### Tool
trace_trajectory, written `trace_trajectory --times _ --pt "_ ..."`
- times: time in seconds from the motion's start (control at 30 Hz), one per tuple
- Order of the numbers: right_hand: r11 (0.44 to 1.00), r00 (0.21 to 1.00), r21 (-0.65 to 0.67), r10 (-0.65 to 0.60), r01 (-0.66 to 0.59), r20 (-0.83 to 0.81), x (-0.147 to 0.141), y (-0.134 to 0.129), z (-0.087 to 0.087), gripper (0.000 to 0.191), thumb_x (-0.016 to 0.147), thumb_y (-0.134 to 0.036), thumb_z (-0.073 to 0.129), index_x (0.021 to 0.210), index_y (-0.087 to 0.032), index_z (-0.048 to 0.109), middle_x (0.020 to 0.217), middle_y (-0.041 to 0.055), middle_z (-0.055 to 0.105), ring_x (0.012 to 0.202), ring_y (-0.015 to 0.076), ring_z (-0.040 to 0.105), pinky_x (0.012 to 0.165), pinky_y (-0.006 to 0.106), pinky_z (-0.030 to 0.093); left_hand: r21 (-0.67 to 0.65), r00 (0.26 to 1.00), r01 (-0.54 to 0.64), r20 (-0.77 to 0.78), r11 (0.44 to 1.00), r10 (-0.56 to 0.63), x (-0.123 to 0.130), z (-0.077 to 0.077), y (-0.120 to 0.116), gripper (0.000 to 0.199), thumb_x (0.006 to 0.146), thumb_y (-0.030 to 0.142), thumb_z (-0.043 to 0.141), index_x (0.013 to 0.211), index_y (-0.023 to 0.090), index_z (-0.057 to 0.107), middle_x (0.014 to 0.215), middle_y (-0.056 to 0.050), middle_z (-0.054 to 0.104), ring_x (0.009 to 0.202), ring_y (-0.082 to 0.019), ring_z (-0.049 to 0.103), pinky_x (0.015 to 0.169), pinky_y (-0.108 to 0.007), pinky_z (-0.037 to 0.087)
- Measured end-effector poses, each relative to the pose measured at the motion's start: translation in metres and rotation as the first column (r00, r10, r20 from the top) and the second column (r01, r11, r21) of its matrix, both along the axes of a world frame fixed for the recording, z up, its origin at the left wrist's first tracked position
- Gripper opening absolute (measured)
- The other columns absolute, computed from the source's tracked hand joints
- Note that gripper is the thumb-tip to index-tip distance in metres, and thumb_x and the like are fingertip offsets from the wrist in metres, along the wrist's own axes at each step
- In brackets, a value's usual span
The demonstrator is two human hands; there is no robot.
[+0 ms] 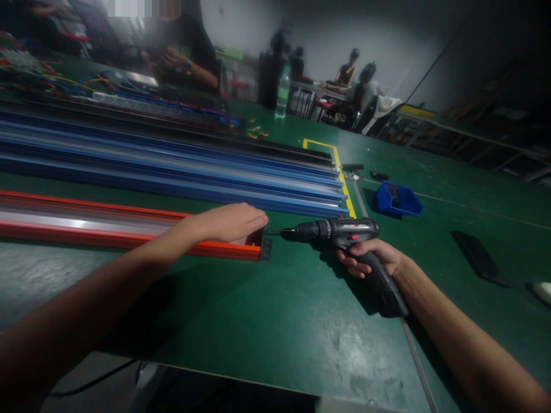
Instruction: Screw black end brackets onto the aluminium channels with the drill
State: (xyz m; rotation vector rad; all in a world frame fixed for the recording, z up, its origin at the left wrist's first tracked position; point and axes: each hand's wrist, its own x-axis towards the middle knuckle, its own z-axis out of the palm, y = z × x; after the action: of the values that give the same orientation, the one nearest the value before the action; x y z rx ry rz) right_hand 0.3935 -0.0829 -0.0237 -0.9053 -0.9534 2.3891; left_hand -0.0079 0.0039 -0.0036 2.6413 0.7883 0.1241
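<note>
My right hand (370, 258) grips a black cordless drill (353, 228) by its handle, with the drill pointing left. Its long bit (274, 232) reaches the black end cap (266, 249) of an orange metal profile (228, 249); whether it sits on a screw is too small to tell. Over the right end of this profile lies my left hand (235, 222), closed on it beside the cap, its fingertips partly hidden. The profile lies lengthwise on the green table, its silvery inside facing up.
Several blue profiles (215, 178) lie parallel behind the orange one. Right of them stands a blue bin (399, 199) with dark parts. A dark flat piece (480, 258) lies further right. A bottle (283, 94) and bundled wires (86, 80) are at the back, where a person (185, 57) works.
</note>
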Motion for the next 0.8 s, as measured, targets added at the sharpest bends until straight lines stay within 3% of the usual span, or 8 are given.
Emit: trace_trajectory --times 0.3,0.63,0.8 --pt "1.0 1.0 0.003 0.0 0.0 0.003 0.0015 0.0008 -0.0017 0.018 0.088 -0.018 0.07 0.1 -0.005 0.072 0.077 0.0033 0.066 0.049 0.0055 0.053 0.059 0.022 0.056 -0.009 1.0 -0.003 0.02 1.0 0.003 -0.0002 -0.0017 0.001 0.043 0.109 0.039 0.031 0.081 0.02 0.058 0.082 -0.003 0.066 0.072 -0.018 0.059 0.068 -0.032 0.039" --pt "0.998 0.993 -0.005 -0.059 0.06 0.098 -0.0018 -0.0019 0.004 0.015 0.083 -0.021 0.075 0.092 -0.008 0.074 0.072 0.004 0.062 0.046 0.0067 0.046 0.053 0.024 0.051 0.121 0.999 0.037 -0.037 0.992 -0.033 0.0018 -0.0006 -0.0003 0.042 0.109 0.034 0.03 0.087 0.02 0.062 0.084 -0.006 0.068 0.072 -0.02 0.06 0.067 -0.034 0.04" --pt "0.998 0.995 -0.009 -0.06 0.061 0.081 -0.002 -0.0013 0.0043 0.015 0.083 -0.02 0.074 0.092 -0.008 0.075 0.072 0.0038 0.063 0.046 0.0073 0.047 0.054 0.025 0.052 0.073 0.999 0.017 -0.036 0.997 -0.015 0.0016 0.0003 -0.0013 0.042 0.11 0.037 0.029 0.085 0.02 0.06 0.085 -0.005 0.068 0.073 -0.019 0.06 0.068 -0.033 0.04"
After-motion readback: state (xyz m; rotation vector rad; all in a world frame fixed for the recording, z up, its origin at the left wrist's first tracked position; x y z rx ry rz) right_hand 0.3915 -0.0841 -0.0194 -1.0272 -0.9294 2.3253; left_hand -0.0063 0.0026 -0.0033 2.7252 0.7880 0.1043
